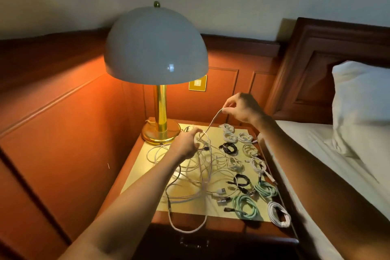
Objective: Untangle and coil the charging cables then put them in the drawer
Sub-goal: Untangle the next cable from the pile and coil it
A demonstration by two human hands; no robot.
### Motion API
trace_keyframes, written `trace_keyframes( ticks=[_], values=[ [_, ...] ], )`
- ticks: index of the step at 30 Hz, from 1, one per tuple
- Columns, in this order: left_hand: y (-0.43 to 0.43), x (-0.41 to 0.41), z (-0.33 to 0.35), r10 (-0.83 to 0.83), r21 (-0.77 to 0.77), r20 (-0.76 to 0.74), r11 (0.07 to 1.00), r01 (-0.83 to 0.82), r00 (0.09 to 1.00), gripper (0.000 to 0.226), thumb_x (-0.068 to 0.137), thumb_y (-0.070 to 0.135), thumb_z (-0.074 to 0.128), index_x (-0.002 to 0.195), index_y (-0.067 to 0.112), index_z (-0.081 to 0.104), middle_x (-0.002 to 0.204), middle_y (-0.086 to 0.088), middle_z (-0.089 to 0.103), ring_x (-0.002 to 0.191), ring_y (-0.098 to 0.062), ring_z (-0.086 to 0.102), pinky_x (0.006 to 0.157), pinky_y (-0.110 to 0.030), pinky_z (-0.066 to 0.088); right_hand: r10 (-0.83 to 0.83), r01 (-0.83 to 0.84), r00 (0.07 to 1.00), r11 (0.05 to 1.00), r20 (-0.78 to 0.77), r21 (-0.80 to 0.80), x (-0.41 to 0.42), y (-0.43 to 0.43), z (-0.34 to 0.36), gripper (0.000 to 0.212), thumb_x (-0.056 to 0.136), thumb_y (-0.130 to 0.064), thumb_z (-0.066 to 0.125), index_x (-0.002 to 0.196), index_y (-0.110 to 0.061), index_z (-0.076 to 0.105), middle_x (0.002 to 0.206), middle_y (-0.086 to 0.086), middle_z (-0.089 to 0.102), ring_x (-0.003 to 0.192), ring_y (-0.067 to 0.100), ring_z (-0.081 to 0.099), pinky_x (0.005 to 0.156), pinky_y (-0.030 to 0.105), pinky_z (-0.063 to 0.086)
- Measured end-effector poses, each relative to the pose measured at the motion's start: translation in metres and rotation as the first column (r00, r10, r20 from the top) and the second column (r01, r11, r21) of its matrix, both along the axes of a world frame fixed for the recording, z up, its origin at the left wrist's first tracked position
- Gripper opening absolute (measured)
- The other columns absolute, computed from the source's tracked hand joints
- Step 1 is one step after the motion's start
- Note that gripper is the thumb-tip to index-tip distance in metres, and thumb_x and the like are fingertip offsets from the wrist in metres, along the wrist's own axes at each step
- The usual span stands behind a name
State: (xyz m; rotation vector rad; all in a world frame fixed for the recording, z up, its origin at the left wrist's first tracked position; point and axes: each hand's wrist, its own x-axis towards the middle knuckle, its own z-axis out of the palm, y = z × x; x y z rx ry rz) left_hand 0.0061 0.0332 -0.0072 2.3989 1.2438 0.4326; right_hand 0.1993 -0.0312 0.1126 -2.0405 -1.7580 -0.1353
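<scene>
A tangle of white cables (197, 179) lies on the nightstand top (139, 173), one loop hanging over the front edge. My left hand (186, 143) grips a bunch of strands above the tangle. Up and to the right, my right hand (240, 108) pinches one white cable (213, 120) that runs taut down to the left hand. Along the right side lie several coiled cables: white coils (231, 136), a black coil (229, 148), a second black coil (241, 181), mint coils (244, 207) and a white coil (278, 214). The drawer handle (194, 243) shows below the front edge.
A brass lamp (160, 131) with a white dome shade stands at the back left of the nightstand. Wood panelling with a wall switch (197, 83) is behind. The bed (329, 154) and pillow (363, 103) lie close on the right.
</scene>
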Motion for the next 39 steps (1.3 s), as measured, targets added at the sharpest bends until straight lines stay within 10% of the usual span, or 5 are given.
trace_keyframes(
  ticks=[14, 23, 26, 33, 39],
  values=[
    [-0.009, 0.018, 0.028, -0.061, -0.092, 0.230, 0.992, 0.084, 0.971, 0.033, 0.101, 0.037, 0.052, 0.126, 0.019, 0.063, 0.114, -0.005, 0.071, 0.094, -0.015, 0.067, 0.077, -0.029, 0.056, 0.104, 0.040, 0.781, 0.976, -0.616, 0.215, -0.027, -0.056, 0.018, 0.006, 0.098, -0.011, 0.059, 0.099, -0.007, 0.064, 0.084, 0.012, 0.068, 0.054, 0.014, 0.064, 0.051, 0.030, 0.053],
    [-0.001, -0.006, 0.031, 0.023, 0.263, 0.330, 0.958, -0.115, 0.944, 0.035, 0.101, 0.038, 0.052, 0.087, 0.015, 0.075, 0.083, -0.004, 0.073, 0.064, -0.019, 0.065, 0.056, -0.043, 0.058, -0.120, 0.063, 0.991, 0.802, 0.057, 0.595, -0.070, -0.067, -0.036, 0.032, 0.083, -0.009, 0.075, 0.112, -0.010, 0.063, 0.108, 0.012, 0.061, 0.078, 0.013, 0.059, 0.059, 0.022, 0.054],
    [0.002, -0.015, 0.034, -0.059, 0.351, 0.334, 0.934, -0.066, 0.941, 0.033, 0.100, 0.036, 0.054, 0.086, 0.014, 0.075, 0.078, -0.002, 0.071, 0.060, -0.014, 0.062, 0.048, -0.031, 0.051, -0.002, 0.049, 0.985, 0.962, -0.175, 0.267, -0.095, -0.057, -0.052, 0.022, 0.093, -0.027, 0.067, 0.108, -0.012, 0.072, 0.089, 0.004, 0.074, 0.064, 0.014, 0.067, 0.060, 0.033, 0.060],
    [-0.008, -0.028, 0.032, -0.089, 0.493, 0.201, 0.870, -0.022, 0.976, 0.026, 0.098, 0.031, 0.061, 0.086, 0.011, 0.073, 0.070, 0.001, 0.062, 0.057, -0.015, 0.058, 0.045, -0.019, 0.032, 0.065, 0.074, 0.424, 0.992, -0.904, 0.105, -0.089, -0.031, -0.042, 0.028, 0.093, -0.029, 0.068, 0.113, -0.011, 0.072, 0.100, 0.011, 0.074, 0.057, 0.015, 0.057, 0.051, 0.026, 0.052],
    [-0.009, -0.034, -0.006, 0.024, 0.094, 0.181, 0.995, -0.042, 0.983, 0.008, 0.087, 0.032, 0.075, 0.093, 0.028, 0.072, 0.095, 0.003, 0.075, 0.075, -0.005, 0.067, 0.065, -0.025, 0.058, 0.247, 0.097, 0.386, 0.947, -0.889, 0.305, -0.085, -0.033, -0.001, 0.016, 0.096, -0.010, 0.063, 0.095, 0.005, 0.070, 0.080, 0.014, 0.070, 0.068, 0.023, 0.070, 0.069, 0.038, 0.062]
  ],
)
